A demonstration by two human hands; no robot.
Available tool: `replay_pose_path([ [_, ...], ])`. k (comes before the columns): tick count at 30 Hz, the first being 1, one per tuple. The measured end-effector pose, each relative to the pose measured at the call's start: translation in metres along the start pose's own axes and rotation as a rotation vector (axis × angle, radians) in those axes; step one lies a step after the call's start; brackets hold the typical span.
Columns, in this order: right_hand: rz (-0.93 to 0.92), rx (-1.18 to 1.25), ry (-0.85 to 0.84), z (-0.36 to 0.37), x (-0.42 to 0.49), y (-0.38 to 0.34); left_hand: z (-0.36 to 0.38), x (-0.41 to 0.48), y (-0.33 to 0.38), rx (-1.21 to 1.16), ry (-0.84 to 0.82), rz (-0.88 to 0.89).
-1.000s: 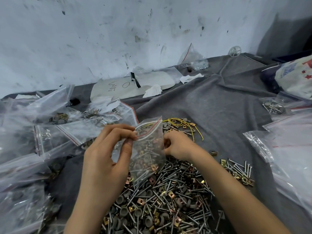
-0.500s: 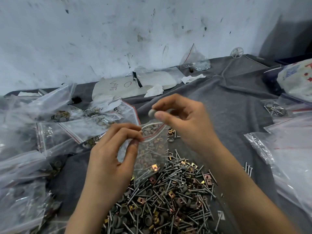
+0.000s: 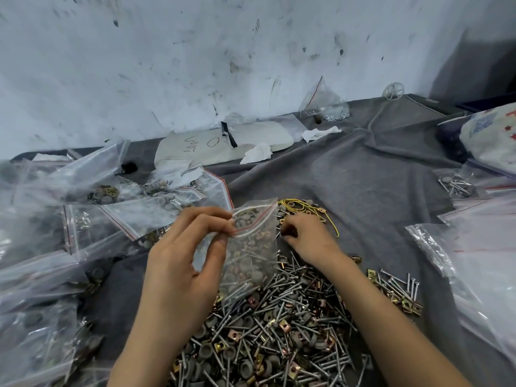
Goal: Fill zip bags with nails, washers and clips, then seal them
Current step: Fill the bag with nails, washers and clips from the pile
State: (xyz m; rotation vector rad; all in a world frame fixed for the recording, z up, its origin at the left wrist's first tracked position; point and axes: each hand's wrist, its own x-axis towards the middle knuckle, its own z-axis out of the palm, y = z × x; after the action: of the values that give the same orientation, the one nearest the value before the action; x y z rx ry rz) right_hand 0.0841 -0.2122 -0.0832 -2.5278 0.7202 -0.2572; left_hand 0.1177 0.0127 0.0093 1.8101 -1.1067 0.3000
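Left hand (image 3: 178, 263) pinches the zip bag (image 3: 252, 247); right hand (image 3: 310, 238) curls onto the pile (image 3: 279, 331).

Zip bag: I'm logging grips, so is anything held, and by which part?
The left hand pinches the zip bag at its top edge, by the red zip line. Whether the right hand, down at the pile, holds anything cannot be told.

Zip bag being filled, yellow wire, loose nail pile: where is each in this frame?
zip bag (image 3: 251, 261), head view, on its clear body below the red seal line.
yellow wire (image 3: 296, 203), head view, on its looped bundle.
nail pile (image 3: 279, 331), head view, on the middle of the heap.
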Motion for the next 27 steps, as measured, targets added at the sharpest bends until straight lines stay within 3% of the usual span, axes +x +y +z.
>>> replay_pose_path([
  [11, 0.000, -0.016, -0.021, -0.001, -0.001, -0.003, 0.002, 0.000, 0.000, 0.019, -0.005, 0.016],
  [15, 0.008, 0.094, 0.042, -0.011, -0.002, -0.004, 0.002, 0.000, -0.001, 0.013, -0.001, 0.015],
  [18, 0.003, 0.322, 0.141, -0.033, -0.006, -0.013, 0.001, 0.000, -0.002, -0.006, -0.003, 0.025],
  [23, -0.274, 0.937, 0.357, -0.077, -0.033, -0.052, 0.001, 0.000, -0.001, -0.017, -0.011, 0.039],
  [27, -0.445, 0.837, 0.346, -0.086, -0.059, -0.079, 0.001, 0.000, -0.001, -0.012, -0.021, 0.050],
])
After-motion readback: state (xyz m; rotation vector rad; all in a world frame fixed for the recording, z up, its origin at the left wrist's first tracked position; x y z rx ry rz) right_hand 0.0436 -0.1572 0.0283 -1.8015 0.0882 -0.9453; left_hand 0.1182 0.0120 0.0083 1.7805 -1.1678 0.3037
